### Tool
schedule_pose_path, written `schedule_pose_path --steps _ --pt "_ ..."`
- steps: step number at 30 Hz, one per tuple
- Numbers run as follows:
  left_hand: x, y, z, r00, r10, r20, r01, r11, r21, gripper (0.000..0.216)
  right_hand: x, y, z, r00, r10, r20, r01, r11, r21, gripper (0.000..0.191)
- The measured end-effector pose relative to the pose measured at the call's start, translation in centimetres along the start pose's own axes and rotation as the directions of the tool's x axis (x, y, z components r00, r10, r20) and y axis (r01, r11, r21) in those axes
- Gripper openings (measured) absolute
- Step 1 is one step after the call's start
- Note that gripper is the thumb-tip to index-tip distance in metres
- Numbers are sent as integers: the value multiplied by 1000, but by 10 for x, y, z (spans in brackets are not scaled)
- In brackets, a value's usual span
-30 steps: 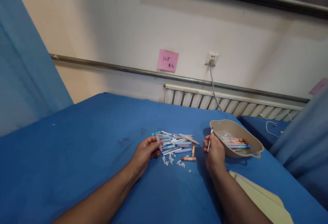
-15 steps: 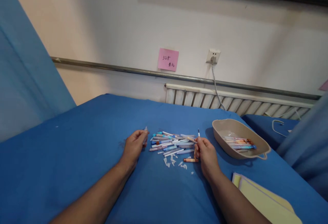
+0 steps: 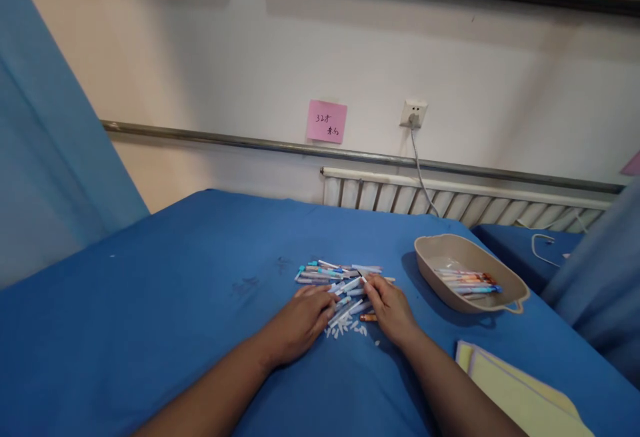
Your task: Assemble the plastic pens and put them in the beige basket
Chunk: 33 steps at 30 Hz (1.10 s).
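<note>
On the blue cloth lies a loose pile of pen parts, made up of thin tubes, clear barrels and blue-tipped pieces. My left hand rests over the pile's lower left side with its fingers curled together; what they hold is hidden. On the pile's right side, my right hand is closed, with a thin white pen refill with a dark tip between thumb and fingers. An orange-brown pen piece lies beside that hand. Small white bits are scattered just in front of the pile.
A beige basin with several pens in it stands on the right. Folded yellow cloths lie at the front right. Behind are a radiator, a wall socket and a pink note.
My left hand has moved right, from beside the pile onto it. My right hand has shifted slightly left and lower over the parts. The clear piece in my left hand no longer shows.
</note>
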<state>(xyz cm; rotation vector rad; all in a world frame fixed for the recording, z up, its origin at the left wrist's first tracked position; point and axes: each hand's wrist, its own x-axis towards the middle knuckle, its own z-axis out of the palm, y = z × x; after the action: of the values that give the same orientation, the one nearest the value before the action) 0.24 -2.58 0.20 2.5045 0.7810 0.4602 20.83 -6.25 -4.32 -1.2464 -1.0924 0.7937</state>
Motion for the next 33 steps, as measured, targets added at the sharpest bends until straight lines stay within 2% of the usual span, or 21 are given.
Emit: schedule_pose_path --steps 5,10,15,18,23,28,33 --pt "-2 8 -9 1000 -2 3 2 1000 -2 29 -1 6 -2 999 50 6 -50 998 -35 18" --pt "-2 3 -13 997 -70 -28 71 996 48 31 2 6 -4 975 221 7 -221 975 4 31" --pt "-2 0 -16 990 -138 -36 139 989 55 33 9 4 -11 981 119 -153 -119 993 4 38" --pt "-1 0 -17 983 -173 -65 175 985 12 33 11 3 -13 959 173 -224 -144 980 140 37" --pt "1 -10 -14 944 -217 -247 180 970 -163 26 13 -3 -15 915 175 -363 -60 950 305 36" --pt "2 -19 -9 896 -250 -367 158 952 -263 21 13 -11 -16 912 133 -387 12 937 350 35" --pt "2 -14 -2 880 -295 -371 158 920 -359 20 13 -14 -17 896 187 -404 -27 929 369 33"
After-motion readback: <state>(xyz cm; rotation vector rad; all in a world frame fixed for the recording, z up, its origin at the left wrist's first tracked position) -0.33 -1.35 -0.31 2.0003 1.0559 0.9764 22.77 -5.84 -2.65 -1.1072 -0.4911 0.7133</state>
